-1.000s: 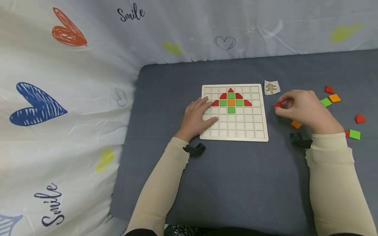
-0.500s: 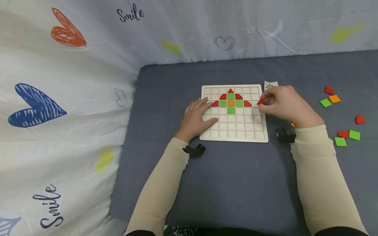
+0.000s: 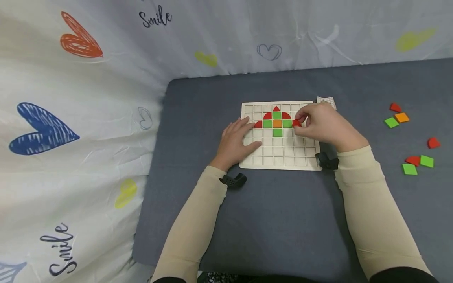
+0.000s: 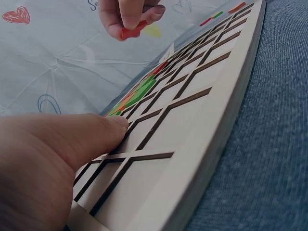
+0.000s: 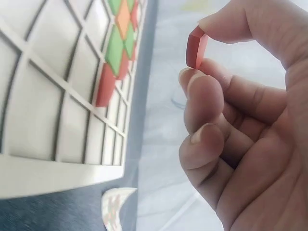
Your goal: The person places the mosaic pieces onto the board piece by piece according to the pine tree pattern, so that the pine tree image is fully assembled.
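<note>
A pale wooden grid board lies on the table. My left hand rests on its left side, fingers spread and thumb laid across the grid. Over the right part of the board, my right hand pinches a small red tile between thumb and fingertips. In the left wrist view that red tile is held above the board's surface. Set in the cells are a red triangle at the top, rounded red tiles, green squares and an orange square.
A small patterned card lies behind the board's right corner, partly covered by my right hand in the head view. Further right lie loose tiles: an orange one, several red and several green. A printed curtain borders the table.
My right hand has carried the red tile leftward from beside the board to over its right part. The left hand stays in place. The loose orange tile by the right wrist is now covered.
</note>
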The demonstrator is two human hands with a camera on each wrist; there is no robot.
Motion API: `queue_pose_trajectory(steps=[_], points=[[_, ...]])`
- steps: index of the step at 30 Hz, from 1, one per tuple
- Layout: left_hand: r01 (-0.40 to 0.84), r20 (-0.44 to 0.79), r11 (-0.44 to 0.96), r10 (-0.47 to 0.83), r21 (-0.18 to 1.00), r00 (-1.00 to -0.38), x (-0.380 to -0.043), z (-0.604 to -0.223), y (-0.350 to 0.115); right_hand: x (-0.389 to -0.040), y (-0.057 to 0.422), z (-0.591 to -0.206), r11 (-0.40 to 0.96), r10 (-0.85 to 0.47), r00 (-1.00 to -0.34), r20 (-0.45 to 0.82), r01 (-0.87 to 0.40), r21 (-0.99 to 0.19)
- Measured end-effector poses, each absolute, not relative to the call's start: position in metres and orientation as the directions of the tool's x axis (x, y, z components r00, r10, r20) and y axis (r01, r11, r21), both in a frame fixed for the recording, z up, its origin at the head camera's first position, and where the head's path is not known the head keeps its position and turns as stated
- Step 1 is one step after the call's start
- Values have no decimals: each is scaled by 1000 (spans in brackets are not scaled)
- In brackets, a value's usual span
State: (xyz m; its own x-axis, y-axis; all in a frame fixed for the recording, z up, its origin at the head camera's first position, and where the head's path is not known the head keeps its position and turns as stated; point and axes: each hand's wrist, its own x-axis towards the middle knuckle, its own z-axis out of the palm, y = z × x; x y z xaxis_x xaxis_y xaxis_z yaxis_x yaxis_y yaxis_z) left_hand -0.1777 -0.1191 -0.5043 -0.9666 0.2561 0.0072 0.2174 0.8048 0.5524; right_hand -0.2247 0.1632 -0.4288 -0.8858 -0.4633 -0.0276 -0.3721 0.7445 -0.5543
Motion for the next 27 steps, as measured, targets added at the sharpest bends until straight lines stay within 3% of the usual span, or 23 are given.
queue_pose_trajectory(steps=[27], points=[[208, -5, 807, 254, 553, -967, -177, -502, -118, -223, 148, -457, 732, -579, -812, -74, -477, -487]])
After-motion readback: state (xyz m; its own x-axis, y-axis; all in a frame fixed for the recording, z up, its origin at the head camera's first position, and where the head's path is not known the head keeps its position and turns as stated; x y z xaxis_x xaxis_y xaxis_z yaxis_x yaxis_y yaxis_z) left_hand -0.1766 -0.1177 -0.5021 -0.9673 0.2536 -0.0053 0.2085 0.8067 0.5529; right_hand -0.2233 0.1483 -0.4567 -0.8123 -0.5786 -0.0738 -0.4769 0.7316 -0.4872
